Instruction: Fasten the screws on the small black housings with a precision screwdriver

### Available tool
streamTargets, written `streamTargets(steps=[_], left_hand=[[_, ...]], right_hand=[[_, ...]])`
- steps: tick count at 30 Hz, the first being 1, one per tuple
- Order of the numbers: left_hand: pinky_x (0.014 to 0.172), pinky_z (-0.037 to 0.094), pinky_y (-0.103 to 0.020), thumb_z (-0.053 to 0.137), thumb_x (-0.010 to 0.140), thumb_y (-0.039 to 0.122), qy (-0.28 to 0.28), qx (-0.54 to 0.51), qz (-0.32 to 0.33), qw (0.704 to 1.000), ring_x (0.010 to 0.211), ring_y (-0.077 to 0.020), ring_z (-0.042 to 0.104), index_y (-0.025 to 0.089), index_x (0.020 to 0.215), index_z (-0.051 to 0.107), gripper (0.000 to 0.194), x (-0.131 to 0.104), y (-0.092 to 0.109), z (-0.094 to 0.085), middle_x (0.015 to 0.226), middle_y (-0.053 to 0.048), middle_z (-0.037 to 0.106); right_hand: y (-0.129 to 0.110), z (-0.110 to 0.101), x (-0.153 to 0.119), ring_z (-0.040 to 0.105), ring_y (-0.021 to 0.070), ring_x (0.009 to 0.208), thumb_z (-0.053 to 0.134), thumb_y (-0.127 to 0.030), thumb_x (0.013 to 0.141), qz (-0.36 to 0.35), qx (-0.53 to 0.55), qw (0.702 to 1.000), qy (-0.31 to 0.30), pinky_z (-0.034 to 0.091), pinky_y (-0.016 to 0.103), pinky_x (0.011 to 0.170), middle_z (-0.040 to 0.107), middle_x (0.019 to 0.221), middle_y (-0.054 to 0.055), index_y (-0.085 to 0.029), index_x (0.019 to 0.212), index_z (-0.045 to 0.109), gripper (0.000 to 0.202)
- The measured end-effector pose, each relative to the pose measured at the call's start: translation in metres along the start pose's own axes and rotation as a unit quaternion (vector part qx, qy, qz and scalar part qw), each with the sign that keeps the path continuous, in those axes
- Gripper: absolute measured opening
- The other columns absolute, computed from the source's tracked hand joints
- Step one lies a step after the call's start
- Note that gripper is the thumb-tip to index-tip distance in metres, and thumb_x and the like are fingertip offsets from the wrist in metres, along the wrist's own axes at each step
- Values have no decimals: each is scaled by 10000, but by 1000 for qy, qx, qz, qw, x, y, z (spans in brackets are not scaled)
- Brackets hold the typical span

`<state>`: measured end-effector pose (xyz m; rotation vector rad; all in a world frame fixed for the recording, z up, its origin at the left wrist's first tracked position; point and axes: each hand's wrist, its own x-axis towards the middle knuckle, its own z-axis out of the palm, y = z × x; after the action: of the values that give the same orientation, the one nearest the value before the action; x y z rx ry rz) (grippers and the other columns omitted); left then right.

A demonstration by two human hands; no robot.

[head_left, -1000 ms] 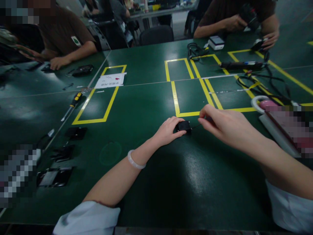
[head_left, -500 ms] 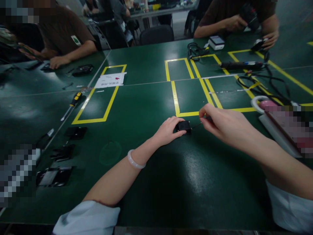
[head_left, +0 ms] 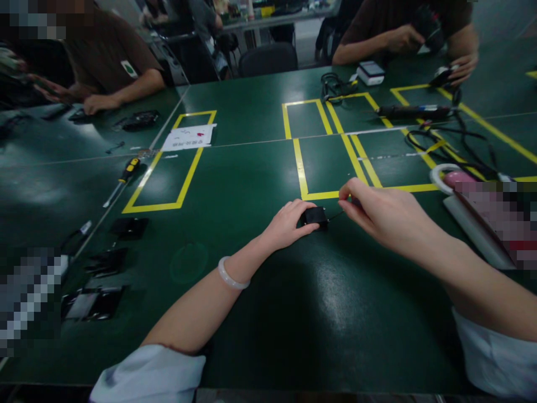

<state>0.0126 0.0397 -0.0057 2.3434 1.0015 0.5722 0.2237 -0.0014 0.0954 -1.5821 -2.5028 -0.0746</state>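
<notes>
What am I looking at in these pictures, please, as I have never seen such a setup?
There is no robot: one camera on a person's head looks forward and down at their own hands. The left hand steadies a small black block-shaped part on the dark green table. The right hand pinches a thin dark piece, too fine to identify, which reaches towards that part. Leftward lie a screwdriver with a yellow-and-black handle and several black parts. Yellow tape outlines rectangles. Other people's hands are across the table.
</notes>
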Motion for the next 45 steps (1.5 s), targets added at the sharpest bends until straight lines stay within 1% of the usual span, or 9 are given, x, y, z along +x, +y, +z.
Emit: streamTargets(steps=[7, 14, 22, 24, 28, 36, 38, 42, 45], left_hand=[[950, 433, -379, 555, 903, 407, 1, -7, 2, 1000, 1085, -240, 531, 197, 1188, 526, 355, 0, 0, -1, 1145, -85, 572], [943, 437, -382, 557, 899, 416, 3, -4, -2, 1000, 1076, -242, 538, 204, 1191, 521, 363, 0, 0, 0, 1136, -80, 573], [939, 438, -380, 552, 904, 413, 4, -9, 2, 1000, 1069, -239, 538, 200, 1194, 523, 361, -1, 0, 0, 1138, -80, 573], [932, 440, -379, 551, 904, 413, 5, -7, 2, 1000, 1060, -239, 538, 197, 1192, 525, 361, -1, 0, 0, 1130, -81, 574], [943, 437, -390, 557, 898, 408, 5, -3, 1, 1000, 1072, -245, 539, 207, 1191, 526, 357, -1, 0, 0, 1134, -81, 578], [958, 435, -393, 551, 901, 407, 4, -7, 2, 1000, 1097, -249, 536, 209, 1195, 526, 355, -1, -1, 0, 1162, -83, 577], [955, 435, -389, 550, 903, 409, 6, -5, 4, 1000, 1093, -248, 536, 202, 1194, 525, 357, -1, -1, 0, 1159, -85, 577], [949, 435, -383, 550, 905, 413, 8, -3, 5, 1000, 1086, -243, 538, 199, 1191, 523, 359, -1, -1, 1, 1151, -86, 577], [955, 432, -382, 550, 905, 413, 6, -6, 4, 1000, 1090, -241, 537, 203, 1192, 526, 356, -1, -1, 1, 1152, -83, 576]], right_hand=[[1, -1, 1, 563, 162, 593, 400, -302, 920, -10, 31, 999, 5, 270, 271, 510, 653, 751, 25, -187, 1020, 508, 187], [3, 0, 1, 556, 160, 559, 404, -401, 943, -8, 20, 1000, 7, 254, 263, 493, 626, 668, 10, -202, 929, 521, 231], [2, 1, 2, 577, 163, 616, 425, -299, 915, -10, 46, 999, 5, 283, 266, 519, 649, 756, 25, -186, 1026, 503, 176], [1, 0, 2, 566, 159, 600, 421, -323, 925, -11, 45, 999, 6, 283, 265, 519, 638, 732, 18, -191, 997, 508, 173], [2, 2, 2, 554, 159, 574, 390, -408, 951, -17, 42, 999, 12, 271, 266, 514, 626, 683, 14, -201, 927, 526, 249], [2, 1, 1, 539, 146, 563, 398, -306, 921, -11, 75, 997, 15, 292, 260, 520, 645, 739, 26, -186, 999, 508, 180], [2, 0, 2, 539, 148, 567, 393, -318, 929, -10, 73, 997, 16, 294, 261, 524, 637, 729, 22, -190, 984, 506, 179], [3, 2, 2, 545, 162, 570, 384, -405, 949, -6, 46, 999, 19, 269, 265, 510, 622, 686, 21, -201, 921, 511, 242], [4, 2, 2, 544, 163, 559, 378, -376, 949, -4, 38, 999, 12, 264, 266, 506, 625, 683, 24, -196, 930, 513, 226]])
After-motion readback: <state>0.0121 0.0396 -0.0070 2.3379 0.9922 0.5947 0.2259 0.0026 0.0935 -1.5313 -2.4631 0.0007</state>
